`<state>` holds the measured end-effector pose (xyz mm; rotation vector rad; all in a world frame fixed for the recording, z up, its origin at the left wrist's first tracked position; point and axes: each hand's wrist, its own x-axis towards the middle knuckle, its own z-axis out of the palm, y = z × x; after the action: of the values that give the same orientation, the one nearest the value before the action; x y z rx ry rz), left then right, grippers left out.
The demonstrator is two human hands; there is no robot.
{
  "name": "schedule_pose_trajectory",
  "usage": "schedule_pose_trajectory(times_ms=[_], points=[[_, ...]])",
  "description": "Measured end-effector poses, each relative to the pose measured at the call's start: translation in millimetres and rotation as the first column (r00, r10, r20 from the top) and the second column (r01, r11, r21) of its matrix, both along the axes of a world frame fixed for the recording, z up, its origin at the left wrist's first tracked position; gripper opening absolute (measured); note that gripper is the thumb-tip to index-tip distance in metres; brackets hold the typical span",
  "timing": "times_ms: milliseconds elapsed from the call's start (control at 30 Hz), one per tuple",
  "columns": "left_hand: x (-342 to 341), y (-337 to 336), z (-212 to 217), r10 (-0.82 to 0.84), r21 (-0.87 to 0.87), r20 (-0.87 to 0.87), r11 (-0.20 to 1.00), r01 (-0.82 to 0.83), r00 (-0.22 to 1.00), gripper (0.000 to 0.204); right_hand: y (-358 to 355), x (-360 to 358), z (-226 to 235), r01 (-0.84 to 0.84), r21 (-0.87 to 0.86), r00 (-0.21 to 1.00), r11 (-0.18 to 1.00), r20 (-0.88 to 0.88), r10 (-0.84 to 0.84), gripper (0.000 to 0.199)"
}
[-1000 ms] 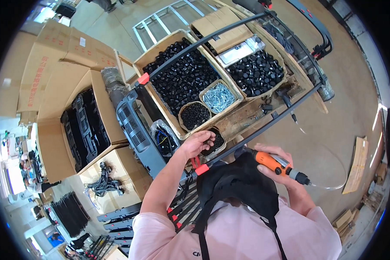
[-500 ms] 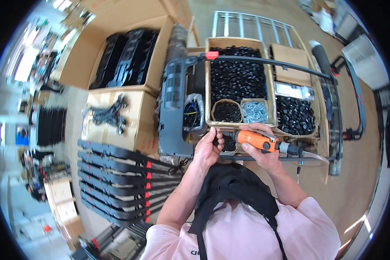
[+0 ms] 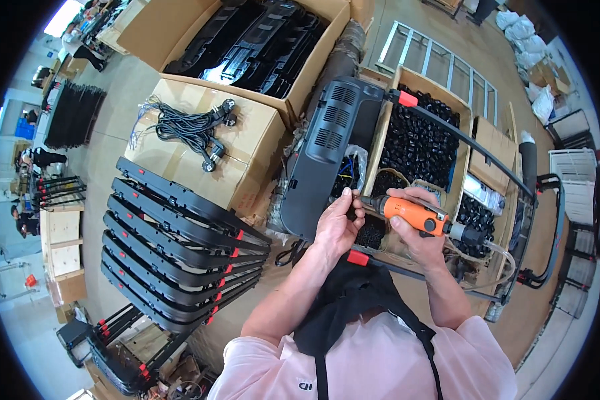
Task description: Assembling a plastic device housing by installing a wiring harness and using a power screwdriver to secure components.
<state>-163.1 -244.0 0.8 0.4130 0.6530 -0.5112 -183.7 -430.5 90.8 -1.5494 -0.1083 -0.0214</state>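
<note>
Workshop floor (image 3: 93,177) spreads around the crowded work spot, with cartons and racks toward the rim. At the centre, the orange driver (image 3: 417,217) is in the right hand (image 3: 417,243), fingers and thumb wrapped round its body, its nose pointing left. The left hand (image 3: 340,225) meets that nose with thumb and fingers drawn together; whether a small part is pinched there, I cannot tell. With the fingertips this close, an early press on the driver could nip them, and anything small at the tip could tilt or slip off if set crooked.

Below the tip sit small black pieces (image 3: 371,235) in a tub; a dropped part could be lost among them. Just behind the hands are the grey panel (image 3: 313,170) and its bar (image 3: 460,140), which runs over the bin of black caps (image 3: 420,137). A careless swing could scuff the panel or knock the bar. From the driver's rear, the clear hose (image 3: 505,257) loops to the right; snagged on the bar, it could pull the nose off line.

Farther left, loose cables (image 3: 193,137) lie on a box (image 3: 257,130), above stacked frames (image 3: 167,250); an elbow swung wide might catch the frames.
</note>
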Motion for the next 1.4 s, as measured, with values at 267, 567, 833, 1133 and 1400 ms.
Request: schedule_pose_trajectory(times_ms=[267,567,833,1133,1400], points=[[34,43,-10,0.027,0.083,0.149,0.996,-0.039,0.988,0.034,67,103,21,-0.024,-0.156,0.997,0.987,-0.08,0.011,0.054],[43,67,-28,-0.093,0.192,0.162,0.98,0.061,0.982,0.029,125,172,14,-0.135,-0.287,0.979,0.948,-0.185,0.083,0.052],[43,68,-33,-0.116,0.158,0.176,0.984,0.089,0.978,0.029,134,184,12,-0.169,-0.383,0.979,0.908,-0.171,0.11,0.054],[46,68,-33,-0.116,0.145,0.197,0.985,0.088,0.973,0.032,141,187,11,-0.162,-0.462,0.98,0.872,-0.178,0.088,0.052],[47,68,-33,-0.116,0.125,0.209,0.988,0.091,0.971,0.031,136,186,9,-0.163,-0.446,0.98,0.88,-0.174,0.093,0.052]])
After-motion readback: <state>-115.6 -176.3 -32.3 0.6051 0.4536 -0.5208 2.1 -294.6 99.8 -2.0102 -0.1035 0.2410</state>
